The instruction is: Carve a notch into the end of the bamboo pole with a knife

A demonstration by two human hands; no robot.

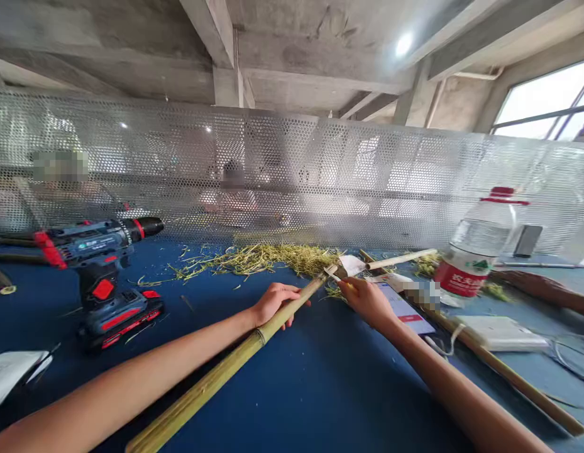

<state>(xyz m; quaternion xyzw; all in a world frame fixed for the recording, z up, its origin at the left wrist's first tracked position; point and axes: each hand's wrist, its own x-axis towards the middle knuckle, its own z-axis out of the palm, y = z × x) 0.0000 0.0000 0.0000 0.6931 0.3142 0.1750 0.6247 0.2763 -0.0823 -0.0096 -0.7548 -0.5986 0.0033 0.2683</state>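
The bamboo stick [207,385] slants over the blue table [315,390] and passes through the left grip [273,303], whose fingers are closed around it near its far end; the right grip [367,301], closed on a small tool [333,273], is just beside that end

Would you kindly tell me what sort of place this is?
Probably a workshop: a cordless drill stands on the blue table, shavings lie heaped, and bare concrete beams cross the ceiling.

The right hand [369,301] hides most of its tool [332,273], perhaps a knife; behind the perforated screen [315,163], 2 people [60,168] are blurred.
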